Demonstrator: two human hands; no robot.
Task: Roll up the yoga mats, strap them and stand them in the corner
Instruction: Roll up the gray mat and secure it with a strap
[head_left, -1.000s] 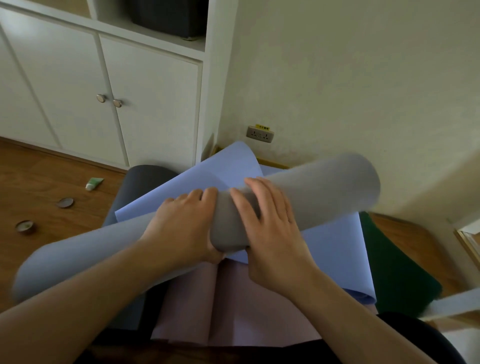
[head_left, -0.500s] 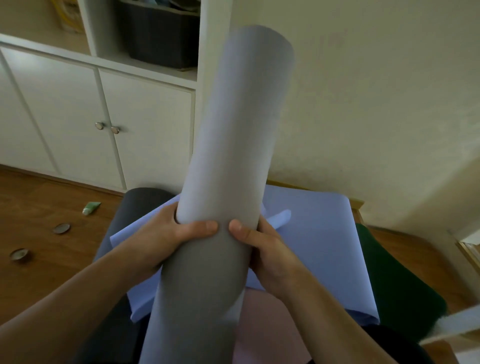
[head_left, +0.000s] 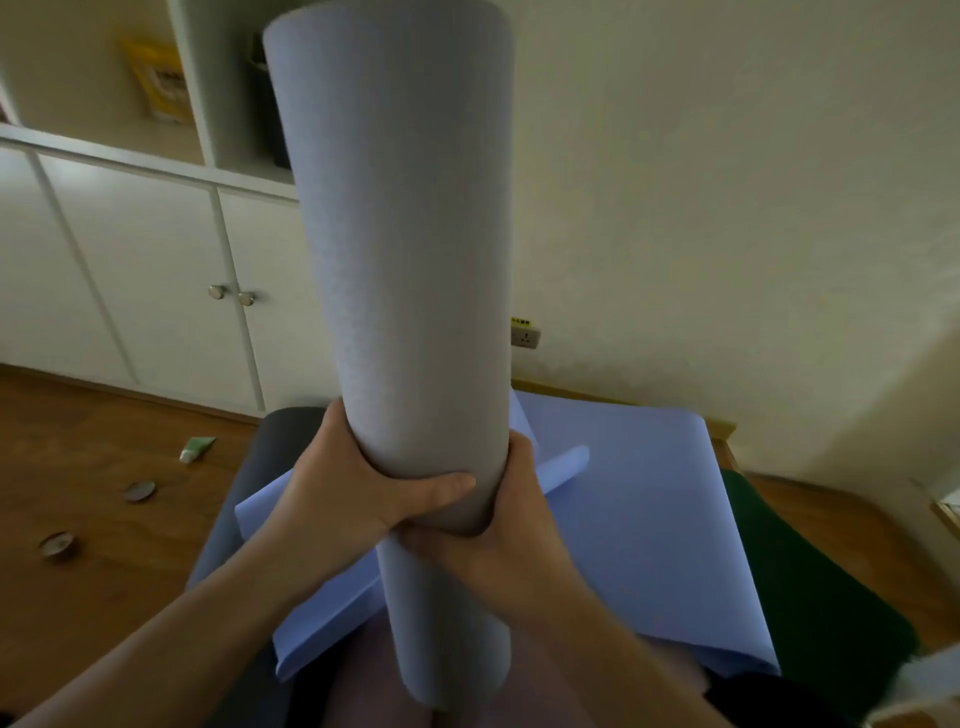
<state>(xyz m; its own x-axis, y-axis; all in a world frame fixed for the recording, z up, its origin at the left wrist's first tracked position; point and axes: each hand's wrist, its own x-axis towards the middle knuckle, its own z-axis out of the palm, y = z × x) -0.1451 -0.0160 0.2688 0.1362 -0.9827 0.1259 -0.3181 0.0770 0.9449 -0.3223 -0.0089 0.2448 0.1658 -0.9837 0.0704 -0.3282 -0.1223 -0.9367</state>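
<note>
A rolled grey yoga mat stands nearly upright in front of me, its top end near the frame's top. My left hand wraps around its lower part from the left, thumb across the front. My right hand grips it from the right and slightly lower. No strap shows on the roll. Below lie unrolled mats in a pile: a lilac-blue mat, a dark grey mat at the left, a dark green mat at the right, and a pink mat at the bottom.
White cabinet doors with an open shelf above stand at the left. The cream wall has a socket. On the wooden floor lie a small green tube and two round tins.
The grey roll went from lying across the pile to standing upright. Both hands shifted from pressing on top of it to clasping it around, and it has risen closer to the camera.
</note>
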